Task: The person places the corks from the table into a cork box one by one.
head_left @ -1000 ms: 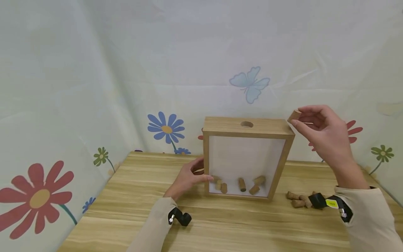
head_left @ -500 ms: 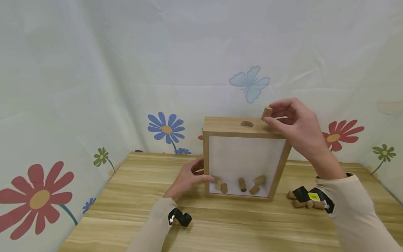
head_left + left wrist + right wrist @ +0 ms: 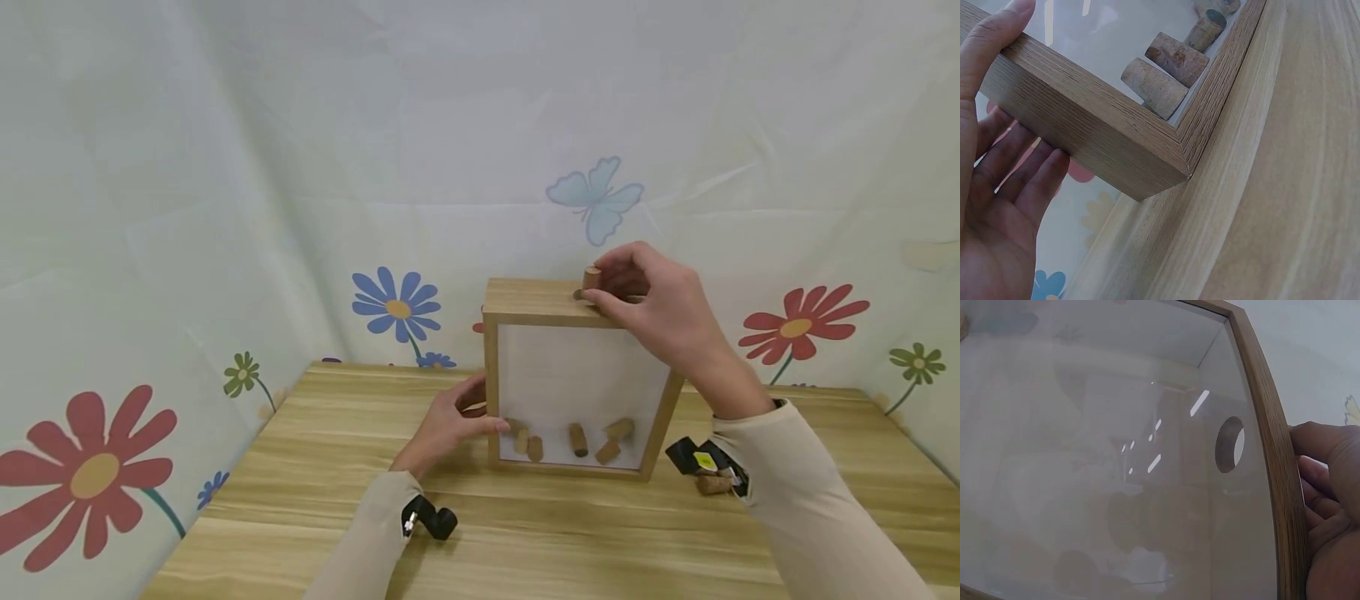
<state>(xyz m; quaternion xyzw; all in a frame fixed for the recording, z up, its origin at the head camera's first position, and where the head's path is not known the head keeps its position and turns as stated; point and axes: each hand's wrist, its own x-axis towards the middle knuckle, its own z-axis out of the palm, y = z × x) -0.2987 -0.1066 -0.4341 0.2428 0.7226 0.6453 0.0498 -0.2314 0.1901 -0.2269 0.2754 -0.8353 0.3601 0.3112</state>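
Note:
A wooden-framed shadow box (image 3: 491, 375) with a clear front stands upright on the table. Several corks (image 3: 577, 439) lie along its bottom inside. My left hand (image 3: 442, 425) holds the box's left side, thumb on the front edge and fingers toward the back, as the left wrist view shows. Between thumb and fingertips my right hand (image 3: 667, 317) pinches an upright cork (image 3: 592, 277), right at the round hole (image 3: 577, 294) in the top. From the right wrist camera the hole (image 3: 1230, 445) shows through the clear front, while the held cork is hidden behind the frame.
Right of the box, a loose cork (image 3: 712, 483) lies on the wood-grain table (image 3: 562, 542), partly covered by the black wrist camera (image 3: 686, 457). A flowered, pale cloth backdrop (image 3: 450, 167) hangs close behind the table.
My right hand has carried the cork leftward, from beyond the box's right corner to the hole in its top. The left hand and the box stay put.

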